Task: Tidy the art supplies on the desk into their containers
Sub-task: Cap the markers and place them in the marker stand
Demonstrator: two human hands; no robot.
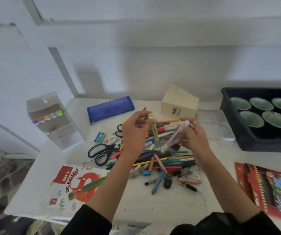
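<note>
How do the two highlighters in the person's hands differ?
The green highlighter is pinched in the left hand, while the lilac highlighter is gripped in the right hand. The green one hangs nearly upright, but the lilac one slants, its lower end toward the left hand. Both are pastel and held above the pen pile.

Left hand (133, 133), right hand (194, 138): fingers (136, 119) curled.

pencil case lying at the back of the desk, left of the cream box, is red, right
Not red: the head view shows the pencil case is blue. It does lie at the back of the desk, left of the cream box.
</note>
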